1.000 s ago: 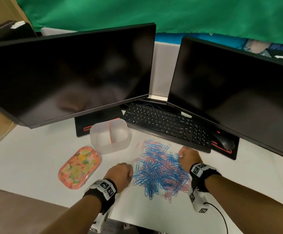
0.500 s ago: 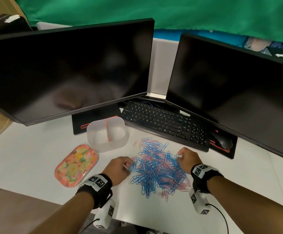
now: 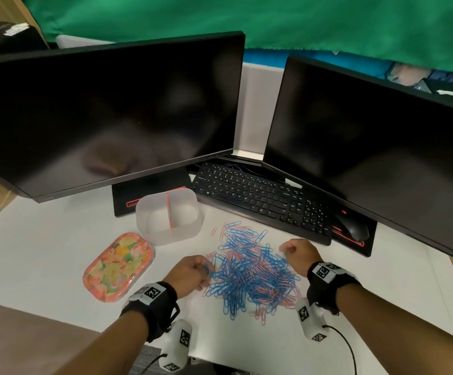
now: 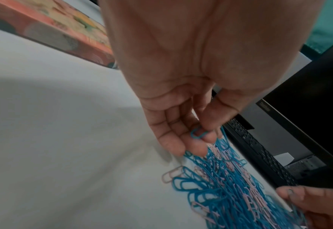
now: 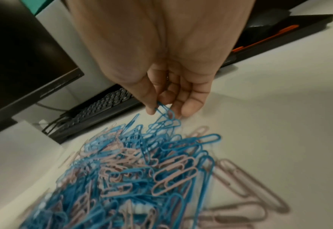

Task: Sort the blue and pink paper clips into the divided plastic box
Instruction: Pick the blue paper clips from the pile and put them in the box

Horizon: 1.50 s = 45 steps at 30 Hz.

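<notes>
A heap of blue and pink paper clips [image 3: 249, 272] lies on the white desk between my hands. The translucent divided box [image 3: 169, 215], with a pink partition, stands behind the heap to the left and looks empty. My left hand [image 3: 193, 272] is at the heap's left edge; in the left wrist view its thumb and fingers pinch a blue clip [image 4: 198, 133]. My right hand [image 3: 294, 251] is at the heap's right edge and pinches another blue clip [image 5: 164, 110] between thumb and fingers just above the pile [image 5: 134, 170].
A floral lid or tray [image 3: 120, 266] lies left of my left hand. A black keyboard [image 3: 263, 198] and a mouse [image 3: 352, 228] sit behind the heap. Two dark monitors [image 3: 106, 112] [image 3: 377, 152] stand over the back of the desk.
My left hand moved right to the heap's edge and took a blue clip between its fingers. My right hand stayed at the right edge and lifted slightly. The head view shifted a little.
</notes>
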Available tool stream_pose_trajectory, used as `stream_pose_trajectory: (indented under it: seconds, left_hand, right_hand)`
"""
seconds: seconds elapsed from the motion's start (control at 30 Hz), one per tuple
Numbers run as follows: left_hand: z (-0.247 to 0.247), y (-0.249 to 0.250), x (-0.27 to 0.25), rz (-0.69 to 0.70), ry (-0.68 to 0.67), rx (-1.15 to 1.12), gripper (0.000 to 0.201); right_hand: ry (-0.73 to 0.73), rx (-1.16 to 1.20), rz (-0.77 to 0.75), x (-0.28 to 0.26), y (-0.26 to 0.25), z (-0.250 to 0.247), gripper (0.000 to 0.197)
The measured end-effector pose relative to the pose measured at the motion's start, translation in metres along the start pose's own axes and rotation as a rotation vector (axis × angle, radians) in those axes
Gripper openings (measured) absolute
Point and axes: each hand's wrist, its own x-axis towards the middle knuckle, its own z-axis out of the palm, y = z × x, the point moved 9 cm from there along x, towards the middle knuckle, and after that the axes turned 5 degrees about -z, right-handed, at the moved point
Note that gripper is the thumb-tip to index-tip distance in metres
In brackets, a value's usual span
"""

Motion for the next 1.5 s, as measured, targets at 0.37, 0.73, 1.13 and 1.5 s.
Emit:
stream_pose_trajectory:
  seconds: [0.37,0.73,1.13,1.5]
  left_hand:
    - [-0.003,0.010,-0.003,-0.088,0.052,-0.651,0.008]
    - [-0.023,0.005,0.008,0.038,0.361,0.134,0.014]
    - [-0.006,0.017,0.013,0.026,0.406,0.654,0.011]
    - [-0.005,0.020,0.013,0.057,0.429,0.716,0.016]
  right_hand:
    - [0.069,0.669,0.245,-0.012,0.012,-0.010,0.021]
    - [0.083,0.741,0.162,-0.023,-0.024,-0.036,0.021]
    - [0.039,0.736,0.029,-0.038,-0.067,-0.043,0.023]
    - [-0.017,0.738,0.010,-0.043,-0.092,-0.032,0.023]
